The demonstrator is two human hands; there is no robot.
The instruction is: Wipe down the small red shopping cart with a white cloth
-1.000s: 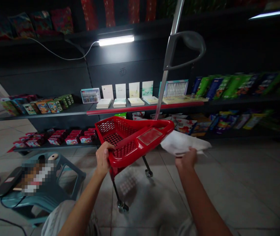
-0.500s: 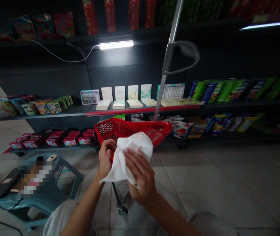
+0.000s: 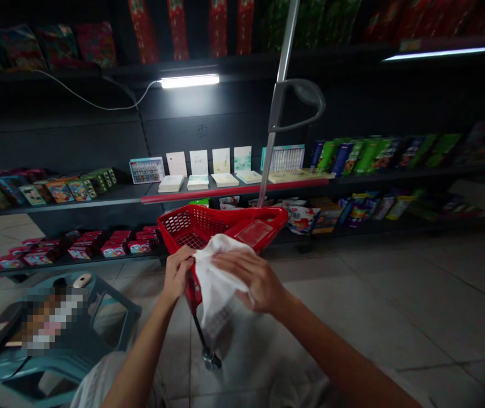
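Cloth (image 3: 216, 277) bunched against red plastic basket (image 3: 242, 229)

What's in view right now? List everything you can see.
Trolley basket: one, red plastic, centre, on a metal pole with grey handle.
White cloth: one, white, against the basket's edge.
Stool: one, teal plastic, lower left, blurred items on top.
Cards: four upright, pale, on the dark shelf behind.
Boxes: several, red, on the low shelf, left.
Tube light: one, white, lit, on the back wall.
Left hand: one, gripping the basket's edge.
Right hand: one, flat on the cloth.
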